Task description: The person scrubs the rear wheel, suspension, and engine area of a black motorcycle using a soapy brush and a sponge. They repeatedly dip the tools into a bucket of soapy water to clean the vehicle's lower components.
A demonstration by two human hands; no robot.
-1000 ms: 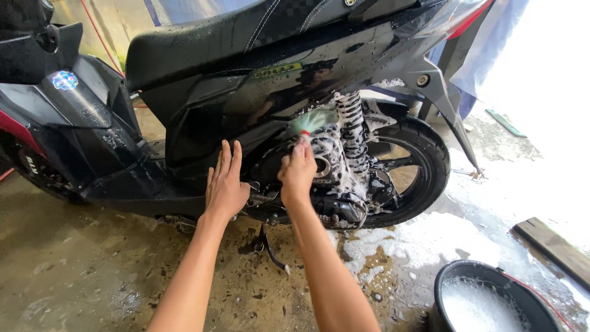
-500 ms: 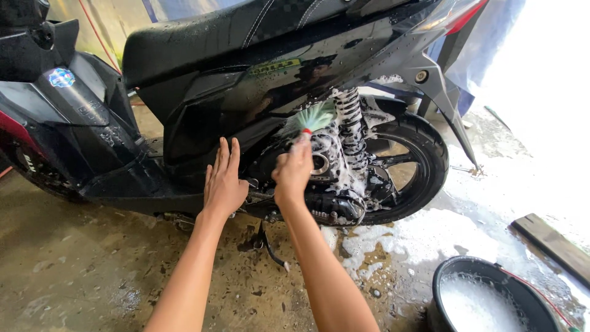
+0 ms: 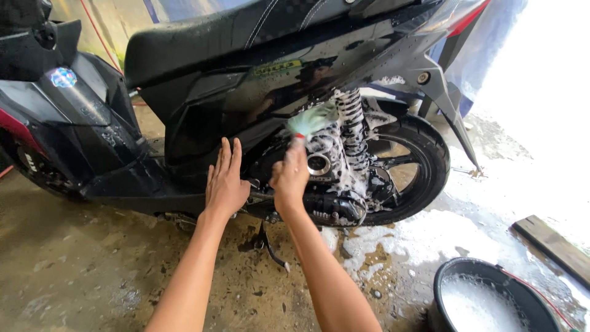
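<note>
A black scooter [image 3: 246, 80] stands side-on in front of me, its engine and rear shock [image 3: 351, 132] covered in soap foam. My right hand [image 3: 290, 178] grips a small brush with pale green bristles [image 3: 312, 120], and the bristles press up against the foamy engine area under the side panel. My left hand [image 3: 225, 181] lies flat with fingers spread against the lower body panel, just left of the right hand. The brush handle is mostly hidden in my fist.
The rear wheel [image 3: 412, 169] sits right of my hands, with foam on the wet concrete floor [image 3: 74, 270] under it. A black bucket [image 3: 485, 298] of suds stands at the lower right. A wooden plank [image 3: 553, 246] lies beyond it. The side stand [image 3: 270, 246] is down.
The brush has moved upward over the engine, from beside the shock spring to higher under the side panel. My left hand has stayed flat on the panel.
</note>
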